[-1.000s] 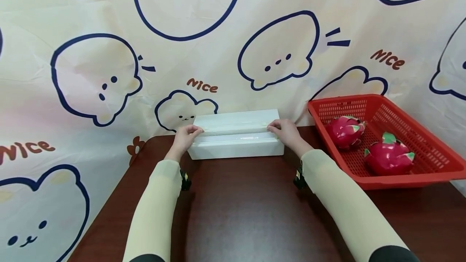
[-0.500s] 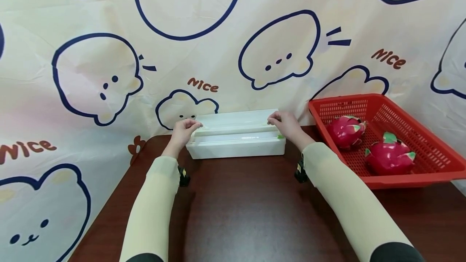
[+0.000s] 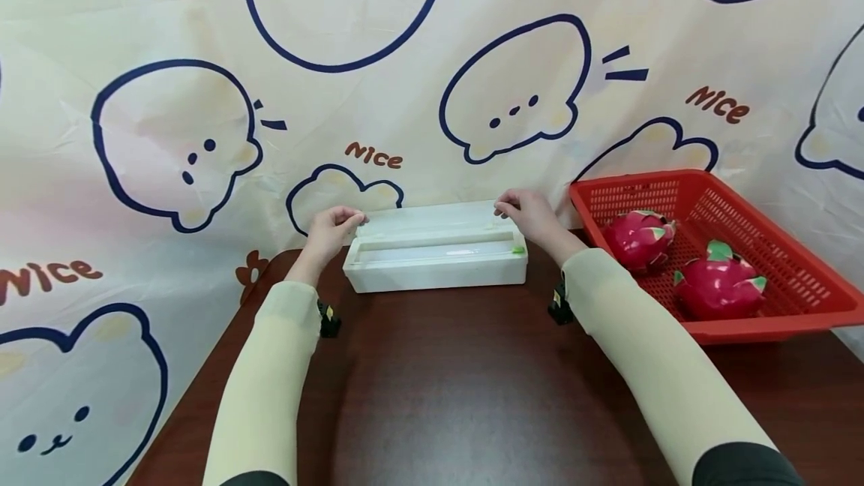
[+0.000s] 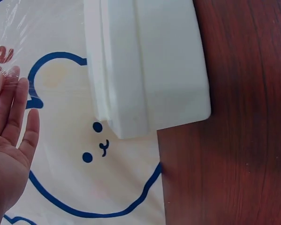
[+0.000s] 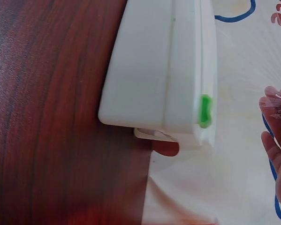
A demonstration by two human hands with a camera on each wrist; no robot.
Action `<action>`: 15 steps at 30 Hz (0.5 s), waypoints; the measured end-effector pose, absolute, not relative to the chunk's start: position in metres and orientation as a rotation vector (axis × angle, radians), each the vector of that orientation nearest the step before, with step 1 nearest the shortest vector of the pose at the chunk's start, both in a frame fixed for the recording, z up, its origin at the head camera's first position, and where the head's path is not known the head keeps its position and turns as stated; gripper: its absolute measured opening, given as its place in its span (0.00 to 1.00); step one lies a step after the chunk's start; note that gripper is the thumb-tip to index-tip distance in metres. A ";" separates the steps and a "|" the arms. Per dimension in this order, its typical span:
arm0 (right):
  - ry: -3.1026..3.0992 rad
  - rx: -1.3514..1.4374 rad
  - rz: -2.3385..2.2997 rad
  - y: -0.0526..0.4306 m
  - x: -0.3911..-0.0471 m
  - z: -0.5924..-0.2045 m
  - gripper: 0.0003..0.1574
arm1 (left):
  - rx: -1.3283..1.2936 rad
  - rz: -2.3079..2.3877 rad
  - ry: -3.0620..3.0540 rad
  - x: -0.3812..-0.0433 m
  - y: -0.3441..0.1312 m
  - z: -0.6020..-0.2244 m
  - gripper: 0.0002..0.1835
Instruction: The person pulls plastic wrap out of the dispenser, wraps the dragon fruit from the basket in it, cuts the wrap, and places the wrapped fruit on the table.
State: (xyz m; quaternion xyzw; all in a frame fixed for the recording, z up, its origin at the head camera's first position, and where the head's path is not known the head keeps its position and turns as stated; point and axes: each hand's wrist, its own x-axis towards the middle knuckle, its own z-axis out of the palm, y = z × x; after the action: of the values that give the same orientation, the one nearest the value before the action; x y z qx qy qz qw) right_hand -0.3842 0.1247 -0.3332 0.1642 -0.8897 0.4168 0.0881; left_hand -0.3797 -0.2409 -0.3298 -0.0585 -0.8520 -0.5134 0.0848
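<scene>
Compared with a second ago, both hands sit higher and farther back over the white cling film dispenser (image 3: 435, 276), and its front trough and green slider (image 3: 518, 250) now show plainly. This suggests that more clear film (image 4: 19, 26) is out of the box, so the work appears to be at the drawing-out step. The dispenser stands in the middle of the frame, on the far part of the brown surface (image 3: 439, 388), its lid (image 3: 428, 217) raised behind.

The left hand (image 3: 329, 232) and right hand (image 3: 529, 214) each pinch the film between thumb and fingertips, near the lid's two ends. The forearms reach in from the lower left and lower right of the frame, slanting toward the centre.
</scene>
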 end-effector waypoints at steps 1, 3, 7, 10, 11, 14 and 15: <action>-2.640 0.497 1.239 0.126 -0.384 -0.332 0.13 | -0.178 -1.545 -2.523 -0.380 -0.240 -0.329 0.15; -2.636 0.502 1.236 0.128 -0.384 -0.328 0.13 | -0.181 -1.587 -2.485 -0.380 -0.238 -0.328 0.15; -2.642 0.503 1.256 0.130 -0.382 -0.322 0.12 | -0.173 -1.628 -2.445 -0.378 -0.236 -0.325 0.15; -2.626 0.509 1.277 0.129 -0.380 -0.316 0.12 | -0.182 -1.617 -2.442 -0.376 -0.238 -0.320 0.16; -2.621 0.510 1.276 0.128 -0.380 -0.314 0.12 | -0.190 -1.605 -2.444 -0.375 -0.239 -0.318 0.16; -2.611 0.517 1.267 0.126 -0.379 -0.308 0.11 | -0.211 -1.581 -2.458 -0.372 -0.241 -0.312 0.18; -2.614 0.516 1.261 0.126 -0.379 -0.307 0.10 | -0.217 -1.573 -2.461 -0.371 -0.242 -0.310 0.18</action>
State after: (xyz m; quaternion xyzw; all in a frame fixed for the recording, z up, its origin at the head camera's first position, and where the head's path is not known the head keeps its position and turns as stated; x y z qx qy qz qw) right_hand -0.3790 0.1261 -0.3068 0.1742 -0.8825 0.4260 0.0969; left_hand -0.3706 -0.2420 -0.3102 -0.0738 -0.8355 -0.5340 0.1060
